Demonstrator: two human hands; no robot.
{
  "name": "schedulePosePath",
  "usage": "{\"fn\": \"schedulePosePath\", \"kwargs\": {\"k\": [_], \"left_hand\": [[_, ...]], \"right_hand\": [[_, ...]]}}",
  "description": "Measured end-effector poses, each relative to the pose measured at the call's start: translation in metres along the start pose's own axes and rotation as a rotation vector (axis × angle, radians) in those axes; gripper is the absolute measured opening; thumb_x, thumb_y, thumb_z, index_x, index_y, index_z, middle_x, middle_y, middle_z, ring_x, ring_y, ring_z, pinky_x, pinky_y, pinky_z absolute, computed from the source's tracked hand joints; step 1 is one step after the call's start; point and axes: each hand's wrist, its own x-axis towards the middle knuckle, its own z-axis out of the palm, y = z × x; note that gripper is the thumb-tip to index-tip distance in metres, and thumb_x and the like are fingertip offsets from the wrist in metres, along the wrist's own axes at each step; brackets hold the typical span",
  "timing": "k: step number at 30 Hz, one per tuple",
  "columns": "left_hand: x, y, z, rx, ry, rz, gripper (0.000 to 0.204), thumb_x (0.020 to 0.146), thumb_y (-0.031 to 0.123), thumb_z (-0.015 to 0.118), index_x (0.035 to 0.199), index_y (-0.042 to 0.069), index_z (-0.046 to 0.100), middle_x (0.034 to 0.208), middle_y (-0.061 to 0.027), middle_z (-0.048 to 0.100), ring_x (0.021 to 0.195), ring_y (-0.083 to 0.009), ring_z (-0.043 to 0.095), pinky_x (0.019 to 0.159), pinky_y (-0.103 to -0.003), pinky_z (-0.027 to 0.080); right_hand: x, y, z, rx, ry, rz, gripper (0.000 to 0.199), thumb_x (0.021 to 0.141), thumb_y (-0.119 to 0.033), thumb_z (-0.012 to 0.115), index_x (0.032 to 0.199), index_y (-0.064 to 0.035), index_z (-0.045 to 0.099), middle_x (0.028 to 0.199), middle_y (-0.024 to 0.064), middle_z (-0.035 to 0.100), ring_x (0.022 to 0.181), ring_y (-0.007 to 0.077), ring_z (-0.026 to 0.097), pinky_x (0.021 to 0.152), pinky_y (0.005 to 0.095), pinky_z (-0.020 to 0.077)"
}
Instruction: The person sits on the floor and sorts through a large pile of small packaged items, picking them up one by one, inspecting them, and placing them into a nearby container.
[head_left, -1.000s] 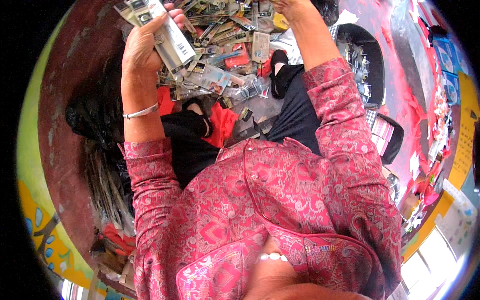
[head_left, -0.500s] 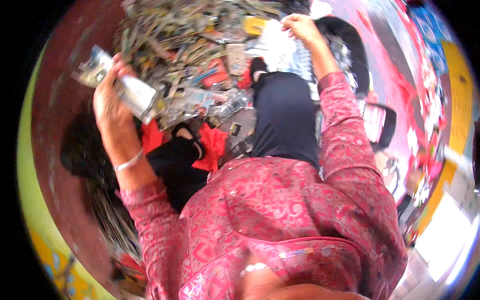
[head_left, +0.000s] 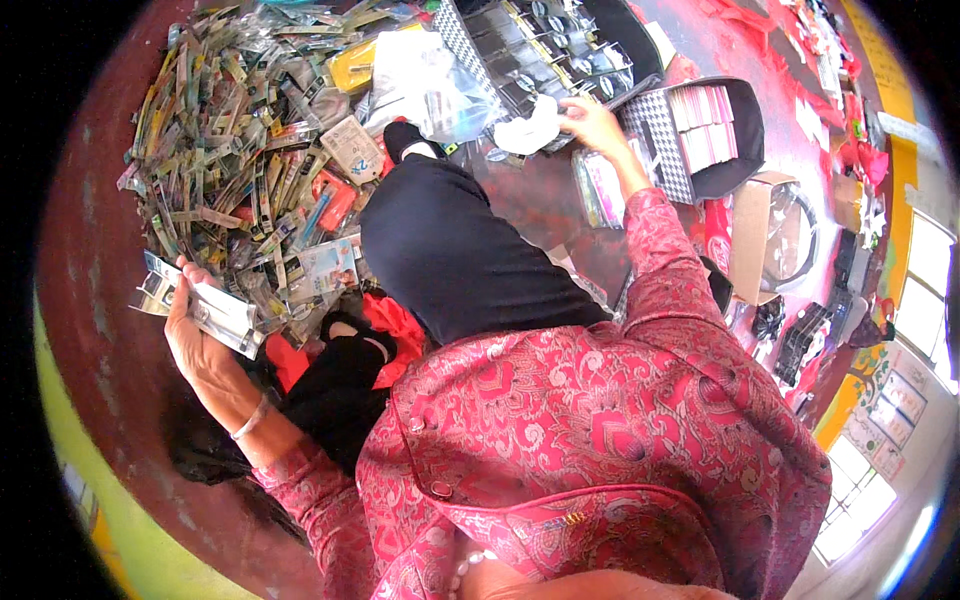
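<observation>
My left hand (head_left: 195, 340) is closed on a long clear packet (head_left: 222, 316) with a white and silvery face, held beside a large heap of small packets (head_left: 235, 150). On the far right side, my right hand (head_left: 596, 132) has its fingertips closed on a crumpled white piece (head_left: 528, 128), thin like plastic or paper. It hangs over the near edge of a checked box (head_left: 466, 45) holding several dark and silvery packaged pieces. What the right palm covers is hidden.
A checked box of pink and white cards (head_left: 702, 122) stands at the right, with a cardboard box (head_left: 757, 238) behind my right sleeve. Beyond my dark-trousered knee lie a white plastic bag (head_left: 415, 80) and a yellow packet (head_left: 352, 66). Red cloth (head_left: 398, 335) lies by my foot.
The view has swung to the right, showing more of the boxes. My right hand now has the crumpled white piece at its fingertips. The left hand still holds the packet, turned slightly.
</observation>
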Motion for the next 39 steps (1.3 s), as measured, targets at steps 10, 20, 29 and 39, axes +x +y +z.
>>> {"fn": "schedulePosePath", "kwargs": {"k": [10,20,29,39], "left_hand": [[-0.008,-0.022,0.023,0.155,0.125,0.192,0.023,0.083,0.002,0.048,0.104,-0.005,0.049,0.082,-0.0092,0.055,0.073,-0.0177,0.055,0.067,-0.028,0.049],[-0.043,-0.030,0.040,0.226,-0.268,0.194,0.033,0.080,0.009,0.053,0.110,-0.001,0.046,0.097,-0.0128,0.058,0.077,-0.0154,0.058,0.067,-0.027,0.051],[-0.072,-0.032,0.043,0.612,-0.362,0.345,0.032,0.077,0.020,0.059,0.103,0.004,0.050,0.082,-0.0052,0.057,0.068,-0.0134,0.055,0.061,-0.027,0.047],[-0.097,-0.021,0.021,0.671,-0.434,0.239,0.015,0.077,0.007,0.051,0.088,-0.002,0.055,0.075,-0.0089,0.060,0.062,-0.0139,0.058,0.058,-0.028,0.049]], "right_hand": [[-0.003,-0.035,0.027,-0.413,-0.138,-0.203,0.020,0.074,-0.023,0.057,0.083,-0.0055,0.061,0.078,0.0200,0.059,0.078,0.0360,0.056,0.067,0.0429,0.0435],[-0.006,-0.142,-0.082,0.398,0.240,-0.360,0.015,0.078,-0.010,0.055,0.082,0.0043,0.057,0.072,0.0016,0.058,0.066,0.0083,0.050,0.060,0.0244,0.0422],[-0.119,-0.452,0.049,0.096,0.077,-1.263,0.020,0.069,-0.013,0.055,0.083,0.0010,0.057,0.077,0.0130,0.057,0.068,0.0230,0.057,0.063,0.0304,0.0447],[-0.064,-0.481,0.149,0.307,0.142,-0.918,0.018,0.069,-0.017,0.056,0.069,0.0012,0.055,0.065,0.0176,0.057,0.062,0.0309,0.057,0.059,0.0386,0.0440]]}}
